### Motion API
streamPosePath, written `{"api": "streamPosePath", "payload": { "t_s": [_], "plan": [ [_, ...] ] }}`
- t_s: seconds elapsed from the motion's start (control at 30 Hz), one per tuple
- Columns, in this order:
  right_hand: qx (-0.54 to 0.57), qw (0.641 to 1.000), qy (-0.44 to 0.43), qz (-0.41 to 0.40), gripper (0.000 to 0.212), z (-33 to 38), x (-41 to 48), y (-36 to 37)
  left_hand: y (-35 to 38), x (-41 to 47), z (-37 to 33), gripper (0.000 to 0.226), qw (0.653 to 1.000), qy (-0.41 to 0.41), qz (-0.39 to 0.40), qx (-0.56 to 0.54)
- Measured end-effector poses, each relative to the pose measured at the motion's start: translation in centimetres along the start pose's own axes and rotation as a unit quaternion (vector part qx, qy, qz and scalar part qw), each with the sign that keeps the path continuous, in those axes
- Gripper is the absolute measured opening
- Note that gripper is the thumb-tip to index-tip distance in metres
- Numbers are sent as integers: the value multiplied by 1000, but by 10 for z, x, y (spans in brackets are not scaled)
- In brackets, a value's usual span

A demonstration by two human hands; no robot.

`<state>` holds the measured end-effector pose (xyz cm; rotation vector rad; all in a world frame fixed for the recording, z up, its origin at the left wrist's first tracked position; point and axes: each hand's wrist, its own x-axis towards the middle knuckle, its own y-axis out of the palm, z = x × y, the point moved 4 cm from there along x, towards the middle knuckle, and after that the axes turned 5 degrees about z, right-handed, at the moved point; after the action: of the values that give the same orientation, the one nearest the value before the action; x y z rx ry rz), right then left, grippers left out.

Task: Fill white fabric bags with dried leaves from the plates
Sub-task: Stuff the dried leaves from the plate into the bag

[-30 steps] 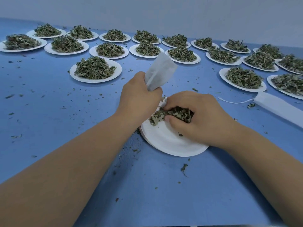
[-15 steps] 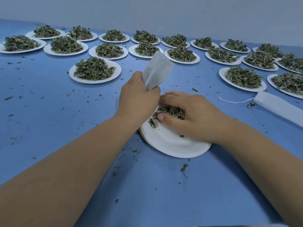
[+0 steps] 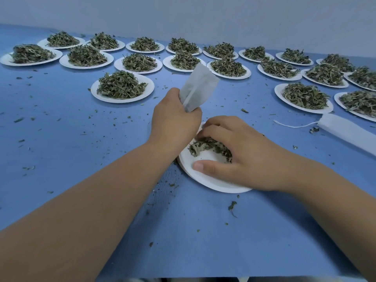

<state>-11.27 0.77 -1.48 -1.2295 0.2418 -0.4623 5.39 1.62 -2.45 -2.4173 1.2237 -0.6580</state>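
The blue bench (image 3: 203, 241) closest to the person carries only scattered leaf crumbs (image 3: 232, 206), just short of the near plate (image 3: 205, 181). On that plate the right hand (image 3: 246, 155) lies spread. Its thumb is flat on bare white paper, well apart from the fingers (image 3: 217, 127), which arch loosely over a small heap of dried leaves (image 3: 203, 146) and touch it from above. Nothing is pinched yet; it looks like a raking pose.

At the plate's far left rim the left hand (image 3: 175, 121) grips a white fabric bag (image 3: 199, 86) by its lower end, fingers curled round it. The rest of the bag stands up and leans away from the plate. The hand hides the gripped end, so I cannot tell whether the mouth is there or how open it is.

The step in hand is probably gathering the last leaves for this bag. It should go best if the right fingers draw the heap into one tight bunch against the thumb. The bag mouth wants to be low over the plate, so that what drops lands on paper, not on the bench.

Right of the plate lies a stack of spare bags (image 3: 350, 133) with a drawstring (image 3: 293, 125) trailing. Beyond it, one full plate (image 3: 150, 88) stands nearest, then rows of heaped plates (image 3: 223, 73).
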Motion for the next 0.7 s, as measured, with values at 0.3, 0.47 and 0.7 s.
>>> {"api": "streamPosePath", "payload": {
  "t_s": [0.3, 0.47, 0.7],
  "plan": [
    [79, 992, 9, -100, 14, 10, 4, -4, -1, -2, -2, 18, 1000, 1, 8, 17],
    [-4, 997, -25, -67, 25, 9, -10, -11, 1, -2, -2, 15, 1000, 8, 16, 22],
    [1, 994, -105, 2, 34, 10, -23, 3, 4, 1, 0, 14, 998, 20, 15, 58]
  ]
}}
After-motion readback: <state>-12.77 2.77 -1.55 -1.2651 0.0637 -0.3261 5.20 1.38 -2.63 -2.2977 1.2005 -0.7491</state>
